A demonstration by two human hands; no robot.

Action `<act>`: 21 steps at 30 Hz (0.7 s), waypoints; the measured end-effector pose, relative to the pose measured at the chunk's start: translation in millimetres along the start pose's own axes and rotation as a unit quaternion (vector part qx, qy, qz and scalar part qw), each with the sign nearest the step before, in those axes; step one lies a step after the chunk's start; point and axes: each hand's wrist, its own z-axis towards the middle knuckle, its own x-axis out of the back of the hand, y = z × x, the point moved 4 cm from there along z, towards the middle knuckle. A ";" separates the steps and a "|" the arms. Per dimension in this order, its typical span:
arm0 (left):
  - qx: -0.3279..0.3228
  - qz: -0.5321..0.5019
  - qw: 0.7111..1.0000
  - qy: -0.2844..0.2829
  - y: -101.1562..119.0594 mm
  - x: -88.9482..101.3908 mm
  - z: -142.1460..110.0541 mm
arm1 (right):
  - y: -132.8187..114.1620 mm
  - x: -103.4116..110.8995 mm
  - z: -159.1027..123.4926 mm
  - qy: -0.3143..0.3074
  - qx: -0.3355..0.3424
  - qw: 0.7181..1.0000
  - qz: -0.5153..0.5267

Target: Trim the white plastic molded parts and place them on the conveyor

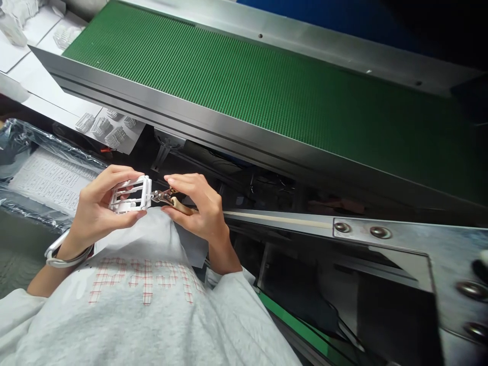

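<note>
Between the thumb and fingers of my left hand [101, 201] is a white plastic frame [145, 194] with open slots and thin crossbars. My right hand [202, 206] is closed around a pair of small nippers [177, 203] with pale handles and a metal head. The head of the nippers points left and meets the right edge of the frame; whether the jaws are closed on the plastic I cannot tell. Both hands are held in front of my chest, above the lap.
A green ribbed conveyor belt [190, 66] with a metal side rail [171, 107] runs across the far side. Stacked white parts [102, 126] lie on white sheets at left. Below them, a plastic-lined box [46, 175] holds white pieces. A bolted metal bracket [412, 239] stands at right.
</note>
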 end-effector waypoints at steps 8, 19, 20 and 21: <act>0.001 0.009 1.000 0.001 0.0 1.5 5.0 | -2.4 8.8 3.9 0.000 0.042 0.996 -0.077; 0.043 -0.030 0.999 0.013 -6.6 0.4 2.7 | -4.3 9.4 7.5 -0.003 0.053 0.993 -0.109; 0.047 -0.030 0.998 0.012 -6.8 0.3 2.6 | -4.3 9.4 7.4 -0.002 0.054 0.993 -0.109; 0.047 -0.031 0.998 0.012 -6.8 0.2 2.7 | -4.2 9.4 7.3 -0.002 0.055 0.993 -0.109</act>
